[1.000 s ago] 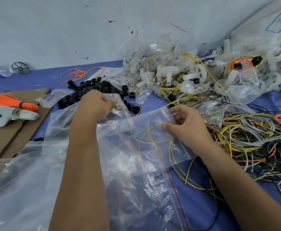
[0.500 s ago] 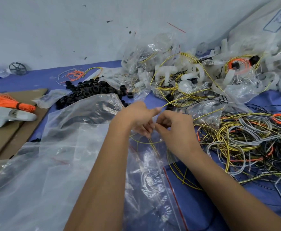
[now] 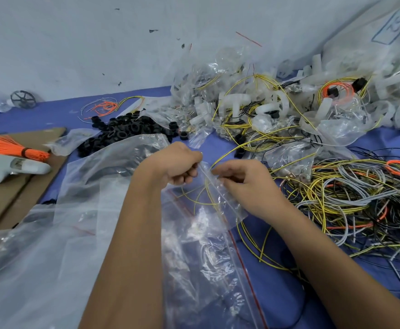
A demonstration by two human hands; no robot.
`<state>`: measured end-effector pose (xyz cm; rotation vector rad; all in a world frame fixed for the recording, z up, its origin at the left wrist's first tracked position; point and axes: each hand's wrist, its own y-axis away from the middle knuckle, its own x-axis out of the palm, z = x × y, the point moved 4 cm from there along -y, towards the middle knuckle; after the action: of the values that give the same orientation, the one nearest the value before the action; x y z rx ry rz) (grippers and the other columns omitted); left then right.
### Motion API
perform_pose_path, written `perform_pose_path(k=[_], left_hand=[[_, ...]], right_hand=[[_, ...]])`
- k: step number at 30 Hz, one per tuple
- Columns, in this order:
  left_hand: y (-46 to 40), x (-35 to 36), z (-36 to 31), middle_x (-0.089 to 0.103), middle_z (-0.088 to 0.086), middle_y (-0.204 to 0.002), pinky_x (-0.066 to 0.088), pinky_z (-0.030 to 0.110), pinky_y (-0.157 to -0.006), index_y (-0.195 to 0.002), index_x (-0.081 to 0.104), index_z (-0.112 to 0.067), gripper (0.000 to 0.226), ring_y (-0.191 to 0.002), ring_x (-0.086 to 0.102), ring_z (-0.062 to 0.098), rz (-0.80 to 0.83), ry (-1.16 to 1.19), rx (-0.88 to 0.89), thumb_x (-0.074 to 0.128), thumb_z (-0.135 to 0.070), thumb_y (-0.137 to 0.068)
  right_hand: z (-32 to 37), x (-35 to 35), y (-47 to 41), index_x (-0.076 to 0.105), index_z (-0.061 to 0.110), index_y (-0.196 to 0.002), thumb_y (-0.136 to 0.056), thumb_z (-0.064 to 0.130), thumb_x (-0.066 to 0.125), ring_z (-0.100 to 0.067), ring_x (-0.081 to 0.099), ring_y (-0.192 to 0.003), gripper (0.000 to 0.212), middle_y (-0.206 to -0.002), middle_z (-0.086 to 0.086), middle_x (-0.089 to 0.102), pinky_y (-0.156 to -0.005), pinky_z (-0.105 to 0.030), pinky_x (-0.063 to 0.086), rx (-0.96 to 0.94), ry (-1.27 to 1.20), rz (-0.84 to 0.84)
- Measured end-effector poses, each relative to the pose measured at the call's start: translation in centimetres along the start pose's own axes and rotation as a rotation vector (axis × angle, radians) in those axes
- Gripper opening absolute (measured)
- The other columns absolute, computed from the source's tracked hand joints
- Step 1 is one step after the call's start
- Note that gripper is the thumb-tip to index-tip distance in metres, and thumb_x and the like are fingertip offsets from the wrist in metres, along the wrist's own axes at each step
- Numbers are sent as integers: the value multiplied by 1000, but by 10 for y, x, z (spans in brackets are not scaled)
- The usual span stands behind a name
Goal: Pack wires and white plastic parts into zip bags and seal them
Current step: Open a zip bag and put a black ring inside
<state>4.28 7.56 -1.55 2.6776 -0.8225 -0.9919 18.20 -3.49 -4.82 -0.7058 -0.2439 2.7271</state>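
Pinching the top edge of a clear zip bag [image 3: 208, 236] with the left hand [image 3: 178, 166], fingers curled tight on the plastic. Gripping the same edge just beside it with the right hand [image 3: 246, 184], fingers curled around the film and a yellow wire [image 3: 229, 151] arcing up between the two hands. Lying flat on the blue table cover [image 3: 272, 281] below the wrists, the bag showing a red seal line and yellow wire loops through the plastic. Sprawling to the right, a tangle of yellow, grey, black and orange wires [image 3: 350, 200]. Piling up at the back against the wall, white plastic parts [image 3: 235, 103] mixed with small filled bags. Sitting to the left, black rings [image 3: 125, 129], an orange wire bundle [image 3: 9, 148] and a grey controller [image 3: 6, 168] on cardboard [image 3: 2, 200].
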Motion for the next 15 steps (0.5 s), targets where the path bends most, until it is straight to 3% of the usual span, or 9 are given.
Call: perform_pose_path(k=[2, 5, 10, 13, 15], left_hand=[[1, 4, -5, 59, -1, -53, 37, 15, -41, -78, 59, -10, 36, -40, 52, 11, 10, 14, 6, 58, -36, -103], [3, 15, -12, 65, 3, -62, 46, 18, -45, -84, 65, -7, 45, -45, 60, 14, 44, -36, -1, 67, -51, -95], [6, 23, -19, 67, 10, -64, 50, 21, -43, -99, 65, 3, 23, -42, 63, 16, 20, -47, -17, 60, -19, -97], [8, 16, -19, 69, 12, -64, 52, 22, -44, -91, 60, 1, 11, -45, 66, 17, -3, -39, -15, 55, -7, -98], [11, 10, -19, 68, 12, -62, 53, 22, -44, -89, 58, -1, 10, -45, 65, 16, -5, -25, -8, 55, -4, -98]], right_hand=[[1, -2, 1, 77, 12, -105, -89, -5, 64, -31, 69, -80, 27, -85, -3, 73, -77, -42, 58, -16, -10, 3], [4, -3, 3, 77, 14, -106, -91, -4, 60, -25, 65, -76, 29, -84, -4, 69, -73, -34, 53, -85, 101, -17], [9, 0, 1, 74, 16, -121, -97, -8, 46, -19, 52, -81, 44, -92, -8, 51, -71, -20, 35, -89, 251, 56], [9, 1, 1, 71, 13, -125, -96, -8, 45, -12, 47, -83, 45, -91, 2, 44, -73, -21, 35, -79, 267, 40], [8, -1, 1, 71, 13, -123, -94, 1, 58, -15, 51, -82, 35, -94, -1, 47, -77, -25, 42, -50, 277, -14]])
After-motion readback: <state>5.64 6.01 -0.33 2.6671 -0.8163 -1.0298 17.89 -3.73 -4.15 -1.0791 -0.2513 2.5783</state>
